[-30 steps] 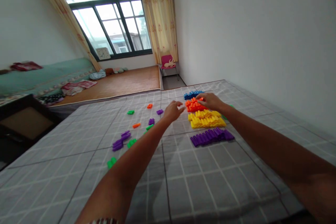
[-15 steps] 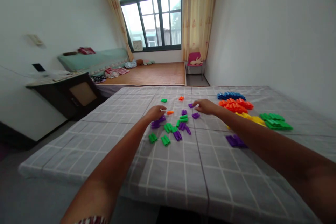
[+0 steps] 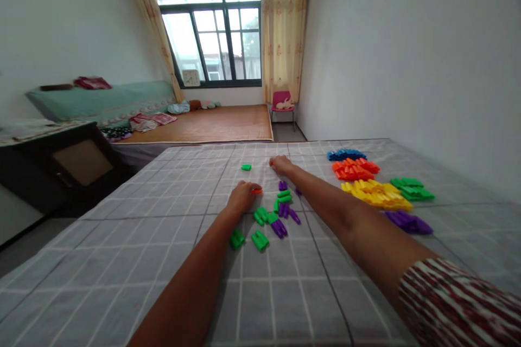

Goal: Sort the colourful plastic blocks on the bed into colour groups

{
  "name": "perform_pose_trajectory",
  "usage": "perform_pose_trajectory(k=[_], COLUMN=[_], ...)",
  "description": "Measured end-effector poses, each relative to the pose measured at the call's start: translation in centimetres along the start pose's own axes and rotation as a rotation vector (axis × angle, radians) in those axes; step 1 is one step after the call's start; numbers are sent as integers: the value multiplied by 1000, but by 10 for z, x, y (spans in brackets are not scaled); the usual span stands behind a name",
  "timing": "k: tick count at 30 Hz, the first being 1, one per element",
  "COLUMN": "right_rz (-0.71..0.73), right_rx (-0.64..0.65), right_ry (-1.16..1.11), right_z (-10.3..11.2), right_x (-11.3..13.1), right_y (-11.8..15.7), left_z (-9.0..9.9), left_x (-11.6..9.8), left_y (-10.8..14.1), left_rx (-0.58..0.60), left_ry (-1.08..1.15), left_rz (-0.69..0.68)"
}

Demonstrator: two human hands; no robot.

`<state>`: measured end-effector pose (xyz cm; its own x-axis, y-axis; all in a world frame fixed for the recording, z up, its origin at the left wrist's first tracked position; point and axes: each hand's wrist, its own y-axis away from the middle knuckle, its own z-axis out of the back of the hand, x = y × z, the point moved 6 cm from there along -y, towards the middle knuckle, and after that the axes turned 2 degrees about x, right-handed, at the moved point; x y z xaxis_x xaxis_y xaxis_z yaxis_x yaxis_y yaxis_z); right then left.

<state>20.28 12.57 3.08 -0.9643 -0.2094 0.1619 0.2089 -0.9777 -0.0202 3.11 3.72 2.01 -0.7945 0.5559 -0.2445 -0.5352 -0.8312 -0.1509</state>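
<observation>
My left hand point(image 3: 243, 196) is closed, its fingertips on a small orange plastic piece point(image 3: 256, 191) that looks like a clothes peg. Farther back, my right hand point(image 3: 281, 164) pinches another orange peg point(image 3: 272, 162), mostly covered by the fingers. Between and in front of the hands lie loose pegs: a green one point(image 3: 260, 240) near me, a purple one point(image 3: 279, 228) beside it, and several more close together. Beyond my left hand a single green peg point(image 3: 246, 167) lies apart. My right forearm partly hides a purple peg point(image 3: 298, 192).
Sorted piles lie on the right of the checked cloth point(image 3: 163, 260): blue point(image 3: 347, 155), orange point(image 3: 355, 168), yellow point(image 3: 376, 194), green point(image 3: 412, 188) and purple point(image 3: 408, 223). Behind the table are a bed point(image 3: 220, 123), a pink chair point(image 3: 281, 100) and a dark cabinet point(image 3: 81, 157).
My right hand has left a purple peg and moved left to the far orange peg. My left hand has closed on the nearer orange peg. The view has turned slightly right.
</observation>
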Motion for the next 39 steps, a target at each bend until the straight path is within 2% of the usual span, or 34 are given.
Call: perform_pose_trajectory(k=[2, 4, 6, 8, 11, 14, 17, 20, 24, 27, 29, 33, 39], right_rz=[-8, 60, 171, 249, 189, -37, -272, -351, -371, -393, -395, -377, -368], right_rx=[-16, -64, -133, -194, -272, -341, -336, -281, -183, -128, -76, -6, -115], right_ry=[-11, -45, -103, -168, -235, -254, -241, -235, -195, -120, -88, -85, -65], right_z=[6, 17, 34, 54, 82, 104, 107, 96, 74, 65, 60, 53, 52], right_x=[2, 5, 3, -14, -75, -163, -243, -286, -302, -303, -302, -299, -301], right_y=[9, 27, 55, 90, 145, 196, 237, 259, 257, 248, 243, 239, 237], left_z=[3, 7, 14, 22, 29, 28, 17, -1, -36, -64, -77, -93, -101], left_x=[0, -1, -3, -9, -30, -64, -104, -143, -179, -189, -192, -197, -207], left_y=[1, 1, 1, -2, -10, -26, -52, -82, -119, -135, -142, -153, -169], left_rx=[-19, -45, -78, -104, -116, -101, -80, -69, 9, 91, 122, 126, 112], left_ry=[-24, -19, 33, 106, 208, 361, 512, 582, 633, 643, 639, 602, 512], left_rz=[7, 32, 65, 70, 8, -69, -113, -120, -6, 159, 220, 252, 261])
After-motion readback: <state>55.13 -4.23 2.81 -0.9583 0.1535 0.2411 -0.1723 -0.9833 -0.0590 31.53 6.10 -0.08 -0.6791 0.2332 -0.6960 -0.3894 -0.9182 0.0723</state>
